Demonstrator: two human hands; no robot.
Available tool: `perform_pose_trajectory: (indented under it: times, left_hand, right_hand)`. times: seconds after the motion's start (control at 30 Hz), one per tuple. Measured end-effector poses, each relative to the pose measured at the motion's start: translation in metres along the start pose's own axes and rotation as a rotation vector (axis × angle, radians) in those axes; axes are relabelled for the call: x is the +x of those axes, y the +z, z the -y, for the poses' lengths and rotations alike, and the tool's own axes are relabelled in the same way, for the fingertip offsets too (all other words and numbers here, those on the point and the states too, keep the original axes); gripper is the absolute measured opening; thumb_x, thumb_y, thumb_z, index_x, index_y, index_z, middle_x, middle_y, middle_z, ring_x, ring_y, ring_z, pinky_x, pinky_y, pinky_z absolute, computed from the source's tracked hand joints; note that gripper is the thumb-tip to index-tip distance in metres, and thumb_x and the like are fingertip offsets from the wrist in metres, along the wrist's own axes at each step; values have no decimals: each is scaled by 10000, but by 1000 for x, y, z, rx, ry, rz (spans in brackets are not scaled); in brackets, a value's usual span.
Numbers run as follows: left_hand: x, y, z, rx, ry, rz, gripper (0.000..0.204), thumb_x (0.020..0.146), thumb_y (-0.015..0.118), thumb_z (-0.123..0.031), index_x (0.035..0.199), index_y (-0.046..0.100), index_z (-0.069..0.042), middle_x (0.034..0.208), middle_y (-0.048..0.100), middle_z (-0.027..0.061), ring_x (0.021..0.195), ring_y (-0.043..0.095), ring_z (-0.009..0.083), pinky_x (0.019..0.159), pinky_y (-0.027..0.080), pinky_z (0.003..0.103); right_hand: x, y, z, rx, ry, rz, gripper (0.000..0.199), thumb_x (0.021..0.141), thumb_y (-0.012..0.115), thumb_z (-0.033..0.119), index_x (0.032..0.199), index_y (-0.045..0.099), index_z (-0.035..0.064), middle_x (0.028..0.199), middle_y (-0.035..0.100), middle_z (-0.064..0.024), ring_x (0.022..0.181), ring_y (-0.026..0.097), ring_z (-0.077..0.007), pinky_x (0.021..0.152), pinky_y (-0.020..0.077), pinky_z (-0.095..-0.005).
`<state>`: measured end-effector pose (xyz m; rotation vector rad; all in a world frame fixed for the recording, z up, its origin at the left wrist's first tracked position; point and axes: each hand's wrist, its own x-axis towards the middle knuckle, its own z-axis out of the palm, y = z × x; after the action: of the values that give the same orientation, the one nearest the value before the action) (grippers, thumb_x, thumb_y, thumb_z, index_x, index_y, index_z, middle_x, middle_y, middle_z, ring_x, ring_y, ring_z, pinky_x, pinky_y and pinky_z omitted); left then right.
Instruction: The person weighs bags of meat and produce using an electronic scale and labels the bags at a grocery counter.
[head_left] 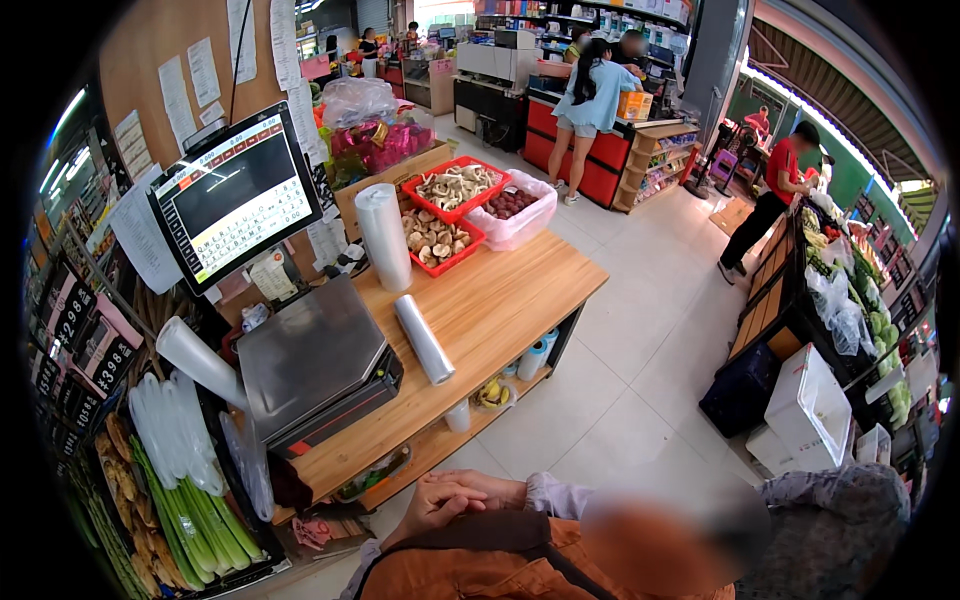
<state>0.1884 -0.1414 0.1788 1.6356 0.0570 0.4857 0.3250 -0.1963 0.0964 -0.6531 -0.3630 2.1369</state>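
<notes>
Grip closed: left hand (437,508) and right hand (497,488) fold together at the frame's lower centre, holding nothing visible. A loose clasp, clear of the table (525,280), seems sound. Nearest, bananas (492,393) sit on the lower shelf (476,421) just above; a clear plastic roll (424,340) lies farther up-left.

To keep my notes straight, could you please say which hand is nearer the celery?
Left: the left hand is right of the celery; the right hand lies farther right, against the left.
</notes>
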Motion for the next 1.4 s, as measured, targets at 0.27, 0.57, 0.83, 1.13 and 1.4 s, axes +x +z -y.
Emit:
perform_pose_trajectory:
  times: [0.27,0.57,0.83,1.13,1.4]
  left_hand:
    - [-13,-23,-11,-67,-18,39,344,949,496,-290,980,679,0,855,695,65,753,641,112,655,476,211]
    - [-25,-54,-7,-43,-21,23,361,944,496,-317,973,684,-10,866,689,62,810,634,134,705,471,242]
    - [-10,-76,5,-109,-35,93,348,924,515,-311,946,690,-12,842,694,67,731,626,126,653,467,242]
    - [92,-36,18,-159,-138,257,295,911,521,-243,936,680,4,832,692,85,722,636,153,673,483,259]
    - [275,90,59,-237,-27,453,224,900,534,-160,913,661,25,810,677,108,751,644,174,661,485,262]
  right_hand:
    - [12,24,5,25,52,-3,257,1000,368,252,1114,516,74,947,569,16,781,558,-53,638,473,-160]
    - [50,28,3,80,61,-69,240,994,372,230,1124,518,90,911,568,10,733,533,-66,624,453,-185]
    - [53,31,12,-152,-101,-89,245,975,416,255,1143,516,108,799,517,23,613,445,-61,505,366,-187]
    - [-25,-9,58,-583,-568,-82,350,847,599,188,1156,503,54,965,501,19,795,462,-52,654,386,-188]
    - [-200,-97,148,-786,-835,-272,343,816,594,136,1137,507,48,1054,489,-15,926,475,-95,771,405,-228]
